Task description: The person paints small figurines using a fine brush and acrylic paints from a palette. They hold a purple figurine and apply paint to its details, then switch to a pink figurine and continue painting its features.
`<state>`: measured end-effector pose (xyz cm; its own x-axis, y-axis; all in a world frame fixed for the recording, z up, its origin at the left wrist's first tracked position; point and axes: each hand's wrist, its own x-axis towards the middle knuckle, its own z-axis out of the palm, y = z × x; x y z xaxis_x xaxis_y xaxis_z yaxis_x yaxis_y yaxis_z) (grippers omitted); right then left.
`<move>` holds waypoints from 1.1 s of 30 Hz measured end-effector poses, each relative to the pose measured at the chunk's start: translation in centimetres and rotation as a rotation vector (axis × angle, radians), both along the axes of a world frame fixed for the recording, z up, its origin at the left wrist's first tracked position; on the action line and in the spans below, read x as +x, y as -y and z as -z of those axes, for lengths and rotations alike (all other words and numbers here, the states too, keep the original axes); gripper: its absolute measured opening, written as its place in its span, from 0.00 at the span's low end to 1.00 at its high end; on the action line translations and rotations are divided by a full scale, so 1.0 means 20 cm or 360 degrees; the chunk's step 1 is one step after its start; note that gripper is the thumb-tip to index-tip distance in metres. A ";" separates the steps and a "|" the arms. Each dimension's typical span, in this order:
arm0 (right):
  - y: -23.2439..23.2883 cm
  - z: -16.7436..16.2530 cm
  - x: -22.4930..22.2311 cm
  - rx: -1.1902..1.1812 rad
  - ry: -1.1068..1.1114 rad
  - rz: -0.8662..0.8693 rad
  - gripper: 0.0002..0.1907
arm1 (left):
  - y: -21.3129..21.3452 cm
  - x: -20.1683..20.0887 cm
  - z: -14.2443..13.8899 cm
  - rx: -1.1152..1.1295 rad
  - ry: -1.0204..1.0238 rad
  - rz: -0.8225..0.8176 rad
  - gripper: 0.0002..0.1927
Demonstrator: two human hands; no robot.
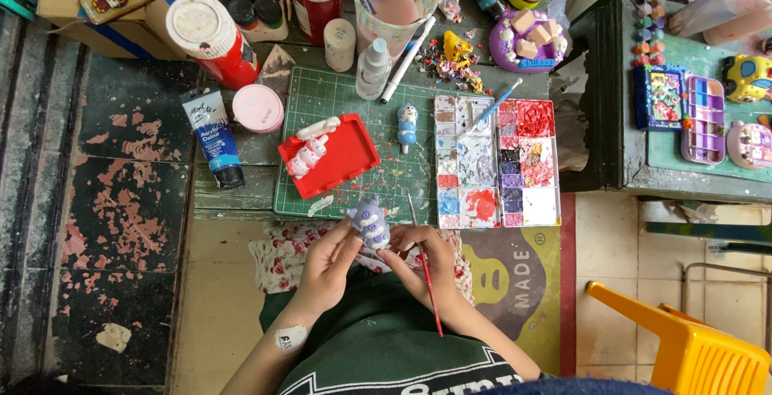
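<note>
Fingers (342,244) of both hands pinch the purple figurine (371,224) (paintbrush (426,276) in right).

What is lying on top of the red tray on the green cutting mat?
On the red tray lie small white figurines, one resting along its upper rim. The green cutting mat beneath the tray is hidden where the tray covers it.

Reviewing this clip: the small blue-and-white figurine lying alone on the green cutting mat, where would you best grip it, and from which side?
Probably across its narrow middle, coming straight down from above. The blue-and-white figurine lies flat and lengthwise on the green cutting mat, both long flanks free; the paint palette lies close to one side, so pinch carefully.
</note>
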<state>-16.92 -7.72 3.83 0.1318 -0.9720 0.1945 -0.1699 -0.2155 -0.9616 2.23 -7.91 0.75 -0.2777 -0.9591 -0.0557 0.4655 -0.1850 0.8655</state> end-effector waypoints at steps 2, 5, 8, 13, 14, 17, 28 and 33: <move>0.01 0.01 0.01 -0.0067 -0.0087 0.0040 0.18 | 0.00 -0.01 0.03 0.0000 -0.0010 -0.0021 0.24; 0.01 0.03 0.02 -0.0102 -0.0099 0.0059 0.19 | 0.01 -0.02 0.06 0.0086 -0.0086 -0.0078 0.24; 0.01 0.04 0.02 -0.0100 -0.0095 0.0067 0.19 | 0.01 -0.02 0.06 0.0134 -0.0062 -0.0067 0.25; 0.02 0.02 0.00 -0.0069 -0.0001 0.0064 0.18 | 0.03 -0.01 0.01 0.0307 -0.0097 -0.0086 0.25; 0.02 0.02 -0.01 -0.0075 0.0030 0.0063 0.17 | 0.03 -0.01 0.00 0.0330 -0.0107 -0.0080 0.24; 0.03 0.04 -0.03 0.0075 0.0297 0.0109 0.11 | 0.05 -0.03 -0.02 0.0288 -0.0201 -0.0125 0.23; 0.05 0.14 -0.21 -0.0029 0.0290 0.0322 0.15 | 0.03 -0.02 0.02 0.0302 -0.0431 -0.0137 0.23; 0.06 0.14 -0.27 0.0106 0.0503 0.0426 0.12 | 0.03 -0.01 0.02 0.0312 -0.0368 -0.0145 0.27</move>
<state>-22.25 -8.85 0.95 -0.1833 -0.9756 0.1204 0.0943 -0.1394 -0.9857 1.96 -8.42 0.37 -0.2180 -0.9579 -0.1871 0.6683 -0.2862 0.6867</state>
